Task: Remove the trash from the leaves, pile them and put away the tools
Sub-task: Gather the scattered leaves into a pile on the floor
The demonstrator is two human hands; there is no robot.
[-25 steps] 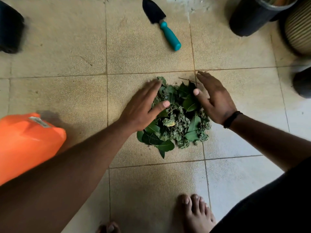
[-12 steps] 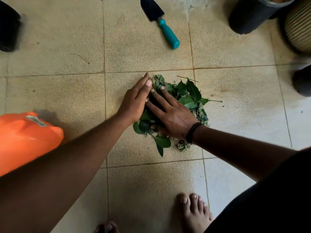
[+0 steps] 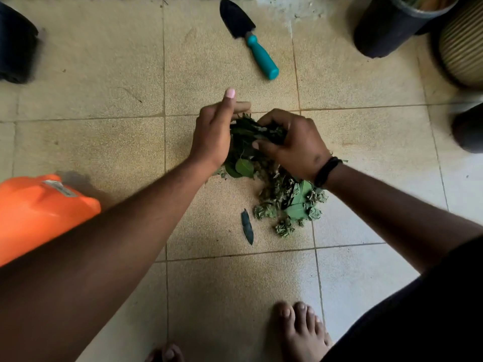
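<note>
A bunch of green leaves (image 3: pixel 251 137) is lifted off the tiled floor between my two hands. My left hand (image 3: pixel 214 129) cups its left side, thumb pointing up. My right hand (image 3: pixel 292 142) grips the bunch from the right, fingers curled into it. More leaves and crumpled dry bits (image 3: pixel 290 202) lie on the floor below my right wrist. One dark leaf (image 3: pixel 247 227) lies apart, to the left of them. A hand trowel (image 3: pixel 248 37) with a black blade and teal handle lies on the floor farther away.
An orange plastic container (image 3: pixel 39 212) lies at the left, under my left forearm. Black pots stand at the far right (image 3: pixel 392 24) and far left (image 3: pixel 15 45), with a ribbed pot (image 3: pixel 462 43) beside the right one. My bare feet (image 3: pixel 303 330) are near the bottom edge.
My hands closed in on the flat leaf pile from both sides, gathered part of it and raised it. A few leaves and one dark leaf stayed on the floor.
</note>
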